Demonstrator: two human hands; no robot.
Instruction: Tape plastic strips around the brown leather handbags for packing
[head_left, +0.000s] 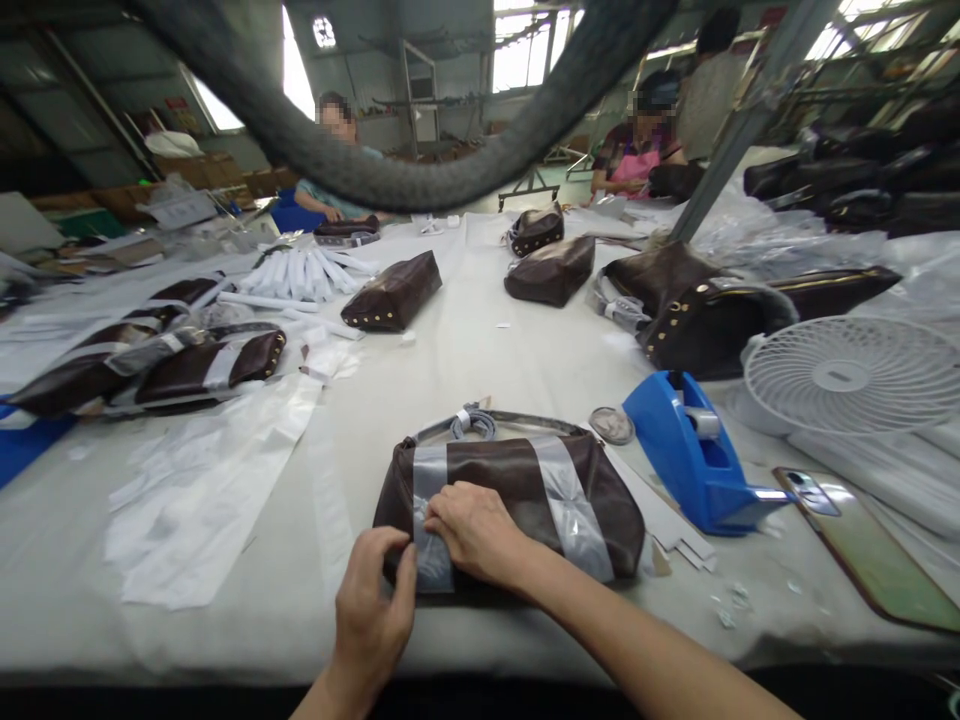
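Observation:
A dark brown handbag (510,480) lies at the near middle of the table, with two bands of clear wrap around it and its strap at the back. My right hand (472,525) rests on the bag over the left band (431,475), its fingers bent and pressed together; whatever they pinch is too small to make out. At the bag's lower left corner is my left hand (375,590), thumb and forefinger curved toward each other with a gap between them.
Right of the bag stand a blue tape dispenser (694,460), a phone (874,545) and a white fan (847,375). White sheets (217,490) and wrapped bags (210,365) lie left. More bags (394,290) sit farther back. People (637,150) work across the table.

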